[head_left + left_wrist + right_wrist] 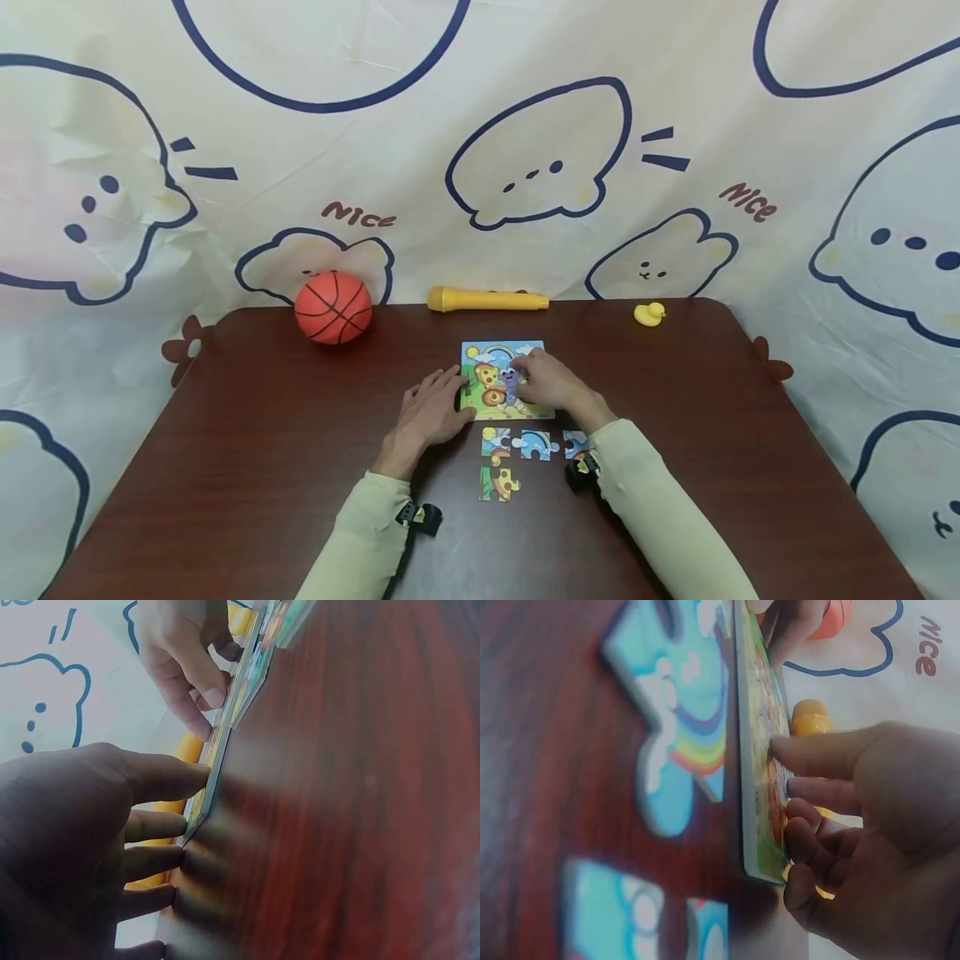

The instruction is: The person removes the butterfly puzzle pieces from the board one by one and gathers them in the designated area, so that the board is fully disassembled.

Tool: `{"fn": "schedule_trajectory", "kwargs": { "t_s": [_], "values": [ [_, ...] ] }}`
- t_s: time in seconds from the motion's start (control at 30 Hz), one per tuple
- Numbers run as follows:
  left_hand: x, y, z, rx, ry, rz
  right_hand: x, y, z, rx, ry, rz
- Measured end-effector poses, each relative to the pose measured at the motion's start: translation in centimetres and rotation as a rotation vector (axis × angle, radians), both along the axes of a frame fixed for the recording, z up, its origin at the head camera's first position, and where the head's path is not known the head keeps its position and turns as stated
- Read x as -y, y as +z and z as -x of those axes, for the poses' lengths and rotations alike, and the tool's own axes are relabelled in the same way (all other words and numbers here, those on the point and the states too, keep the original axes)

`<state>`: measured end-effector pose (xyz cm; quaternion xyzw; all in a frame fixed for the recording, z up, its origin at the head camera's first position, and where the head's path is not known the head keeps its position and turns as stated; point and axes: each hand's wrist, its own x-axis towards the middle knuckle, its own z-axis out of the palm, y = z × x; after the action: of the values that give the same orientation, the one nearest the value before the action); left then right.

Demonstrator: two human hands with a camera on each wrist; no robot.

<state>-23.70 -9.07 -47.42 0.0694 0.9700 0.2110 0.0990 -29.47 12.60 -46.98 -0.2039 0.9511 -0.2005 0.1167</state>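
Observation:
A colourful puzzle board lies flat on the dark red table. My left hand lies flat on the table, its straight fingers touching the board's left edge. My right hand rests on top of the board; its bent fingertips press on the picture near a purple figure. No loose piece shows between those fingers. Several loose puzzle pieces lie in front of the board: one, a rainbow one, one by my right wrist, and one nearer to me.
An orange toy basketball, a yellow torch-like tube and a small yellow duck stand along the table's far edge. A cartoon-printed cloth hangs behind the table.

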Motion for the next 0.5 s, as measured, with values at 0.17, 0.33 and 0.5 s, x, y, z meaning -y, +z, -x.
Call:
{"fn": "schedule_trajectory", "kwargs": {
  "t_s": [0.17, 0.33, 0.5],
  "values": [
    [-0.08, 0.14, 0.05, 0.004, 0.003, 0.002, 0.19, 0.36, 0.61, 0.037, -0.017, -0.008],
    [-0.10, 0.19, 0.06, 0.001, 0.002, 0.004, 0.25, 0.49, 0.92, 0.058, -0.031, 0.001],
    [-0.08, 0.18, 0.05, 0.003, 0.005, 0.005, 0.34, 0.53, 0.86, 0.075, -0.063, 0.008]
  ]
}}
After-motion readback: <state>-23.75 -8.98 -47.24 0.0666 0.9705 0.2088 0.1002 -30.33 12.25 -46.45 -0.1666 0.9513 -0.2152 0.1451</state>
